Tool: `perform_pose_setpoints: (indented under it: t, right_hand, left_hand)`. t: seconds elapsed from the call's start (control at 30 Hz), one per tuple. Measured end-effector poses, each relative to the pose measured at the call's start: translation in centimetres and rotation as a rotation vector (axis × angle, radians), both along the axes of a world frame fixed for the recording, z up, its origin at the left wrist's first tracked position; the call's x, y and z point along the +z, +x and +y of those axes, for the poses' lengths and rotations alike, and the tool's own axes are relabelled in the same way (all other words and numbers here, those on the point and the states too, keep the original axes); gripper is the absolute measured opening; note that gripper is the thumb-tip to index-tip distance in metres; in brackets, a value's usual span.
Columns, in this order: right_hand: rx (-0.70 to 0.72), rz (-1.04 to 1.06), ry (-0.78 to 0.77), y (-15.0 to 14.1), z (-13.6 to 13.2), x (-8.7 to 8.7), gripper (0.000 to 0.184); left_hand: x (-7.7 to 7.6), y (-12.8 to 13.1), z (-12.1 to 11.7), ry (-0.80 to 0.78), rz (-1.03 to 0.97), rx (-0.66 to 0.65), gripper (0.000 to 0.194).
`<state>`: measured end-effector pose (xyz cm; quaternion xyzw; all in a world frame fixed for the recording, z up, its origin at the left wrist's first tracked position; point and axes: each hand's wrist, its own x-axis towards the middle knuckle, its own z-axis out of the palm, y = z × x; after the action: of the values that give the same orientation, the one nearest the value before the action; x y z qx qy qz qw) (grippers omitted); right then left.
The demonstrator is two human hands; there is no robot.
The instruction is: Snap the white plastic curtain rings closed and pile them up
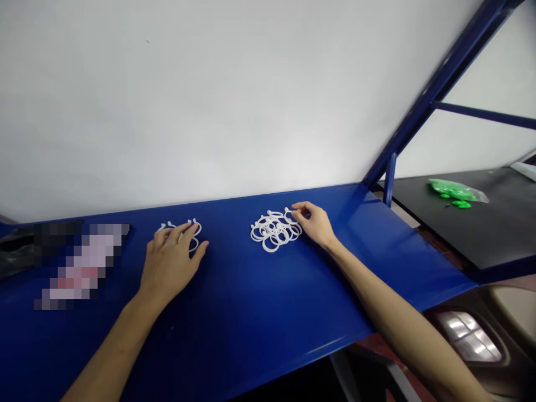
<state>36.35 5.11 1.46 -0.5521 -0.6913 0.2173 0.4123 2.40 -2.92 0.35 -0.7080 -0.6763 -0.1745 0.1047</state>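
Note:
A heap of white plastic rings, each with a small round knob [274,230], lies on the blue table [234,312]. At the heap's right edge my right hand [314,224] has its thumb and fingertips pinched together on one white ring; part of the ring is covered by the fingers. My left hand [170,262] is palm down with its fingers spread over a smaller group of the same white rings [196,227]. Those rings are partly hidden beneath the fingers, and the thumb stands apart from them.
At the left lies a black plastic bag [17,251] beside a blurred-out pale packet [90,259]. A white wall [234,100] rises behind the table. To the right are a slanted blue metal frame [431,95] and a black table [469,229] with bright green items in a clear bag [454,190].

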Motion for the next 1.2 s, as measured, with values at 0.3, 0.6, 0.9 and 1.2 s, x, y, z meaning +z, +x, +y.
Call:
perform_pose_setpoints:
  t: [0.3,0.6,0.9,1.2]
  right_hand:
    - [0.028,-0.043,-0.1,0.2,0.5,-0.5,0.024]
    - [-0.026,-0.096,0.028,0.1,0.3,-0.2,0.019]
    - [0.334,-0.082,0.256,-4.0,-6.0,2.6,0.017]
    - [0.554,0.204,-0.087,-7.2,-9.4,1.5,0.012]
  left_hand:
    - [-0.4,-0.5,0.2,-0.073,-0.019,0.017,0.04]
    - [0.4,0.1,-0.4,0.077,-0.038,-0.031,0.046]
    - [1.6,3.7,-2.6,0.283,-0.151,-0.386,0.057]
    - [1.7,6.2,-4.0,0.345,-0.191,-0.581,0.057]
